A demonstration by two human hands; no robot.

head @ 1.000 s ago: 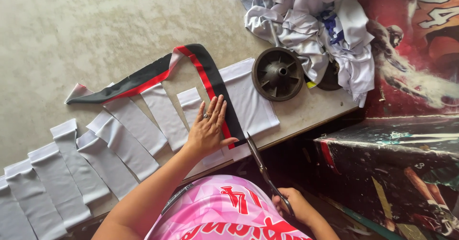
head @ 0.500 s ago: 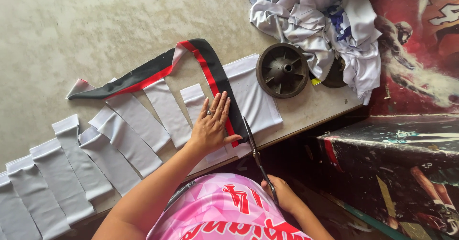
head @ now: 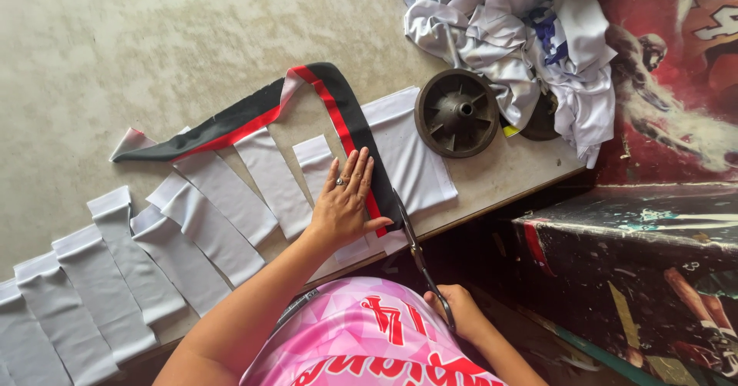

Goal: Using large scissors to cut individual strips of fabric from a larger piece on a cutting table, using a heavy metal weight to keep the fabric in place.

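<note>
My left hand (head: 344, 201) lies flat, fingers together, on a white fabric piece (head: 411, 151) and on the black-and-red strip (head: 338, 113) that crosses it, near the table's front edge. My right hand (head: 460, 313) grips the handles of a pair of scissors (head: 415, 249) below the table edge. The blades point up into the white fabric just right of my left hand, beside the strip's lower end. The strip bends at the top and runs left to a white tip (head: 127, 141).
Several cut white fabric strips (head: 207, 224) lie side by side on the beige table (head: 192, 40), running to the left. A round black plastic wheel (head: 457, 113) sits right of the fabric. A heap of white garments (head: 523, 32) lies at the back right.
The scissors have moved up from below the table edge, and their blades now reach into the white fabric. My left hand has stayed pressed on the fabric.
</note>
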